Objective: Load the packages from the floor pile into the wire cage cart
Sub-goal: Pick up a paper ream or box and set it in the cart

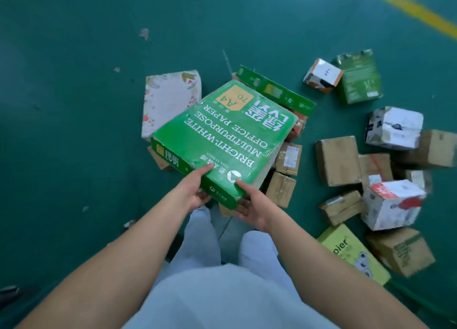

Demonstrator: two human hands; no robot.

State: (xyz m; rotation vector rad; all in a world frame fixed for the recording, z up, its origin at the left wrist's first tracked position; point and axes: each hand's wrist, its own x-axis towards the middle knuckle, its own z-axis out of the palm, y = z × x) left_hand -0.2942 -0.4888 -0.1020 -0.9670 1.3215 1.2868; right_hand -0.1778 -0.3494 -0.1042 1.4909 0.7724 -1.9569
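My left hand (195, 192) and right hand (249, 205) grip near end of green paper ream (222, 140), thumbs on top, fingers curled beneath, ream lifted over floor pile (371, 170). Wire cage cart out of view. Many packages left; judging task early.

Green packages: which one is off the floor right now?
The big green office paper box, gripped at its near end by the left hand and right hand. The smaller green pack lies on the floor.
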